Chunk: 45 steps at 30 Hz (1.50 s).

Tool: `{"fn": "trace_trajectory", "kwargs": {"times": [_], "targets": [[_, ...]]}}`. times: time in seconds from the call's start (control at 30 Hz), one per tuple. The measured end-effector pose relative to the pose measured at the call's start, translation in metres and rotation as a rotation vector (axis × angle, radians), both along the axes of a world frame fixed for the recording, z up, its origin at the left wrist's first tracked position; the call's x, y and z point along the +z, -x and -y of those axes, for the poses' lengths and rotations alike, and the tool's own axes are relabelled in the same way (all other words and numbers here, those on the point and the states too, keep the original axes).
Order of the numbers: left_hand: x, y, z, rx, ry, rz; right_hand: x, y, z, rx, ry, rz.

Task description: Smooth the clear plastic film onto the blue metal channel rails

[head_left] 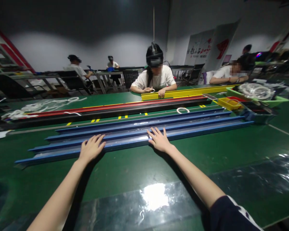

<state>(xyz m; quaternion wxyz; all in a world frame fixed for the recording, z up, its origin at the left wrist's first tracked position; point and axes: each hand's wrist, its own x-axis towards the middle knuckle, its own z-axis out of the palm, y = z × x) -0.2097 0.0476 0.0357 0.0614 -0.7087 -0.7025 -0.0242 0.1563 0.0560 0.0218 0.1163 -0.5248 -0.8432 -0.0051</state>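
Observation:
Several long blue channel strips [125, 145] lie side by side across the green table in front of me, their raised edges running left to right. My left hand [91, 149] rests over the nearest strips, left of their middle, with its fingers spread. Farther right, my right hand [160, 140] lies over the same nearest strips, fingers apart and pointing away from me. Neither hand is wrapped around anything. Beyond the blue strips are a red strip [106, 108] and a black strip [115, 111]. A white ring [183, 110] lies just behind the blue strips.
Clear plastic sheeting [115, 208] covers the near table. White cords [45, 106] lie tangled at far left. A yellow tray [230, 103] and green basket [276, 102] with coiled material stand right. Opposite, a co-worker [159, 77] has a hand on a yellow strip [195, 92].

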Motion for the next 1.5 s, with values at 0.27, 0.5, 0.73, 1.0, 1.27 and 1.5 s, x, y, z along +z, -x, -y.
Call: {"fn": "trace_trajectory", "kwargs": {"times": [0.27,0.5,0.73,1.0,1.27,1.5], "targets": [[0.007,-0.015,-0.038,-0.167,-0.065,0.086,0.034,-0.010,-0.047,0.032,0.053,-0.118],[0.010,-0.071,-0.091,-0.328,-0.075,0.083,0.023,-0.013,-0.100,-0.029,-0.018,-0.045],[-0.005,-0.093,-0.119,-0.220,0.017,0.155,0.000,-0.009,-0.126,-0.111,0.026,-0.080],[0.001,-0.096,-0.130,-0.231,0.133,0.096,0.006,-0.016,-0.141,-0.006,0.108,-0.047],[0.002,-0.094,-0.138,-0.224,0.097,0.091,0.012,-0.018,-0.150,0.027,0.056,0.018],[0.008,-0.093,-0.143,-0.243,0.036,0.043,0.014,-0.018,-0.164,-0.023,0.010,0.123]]}}
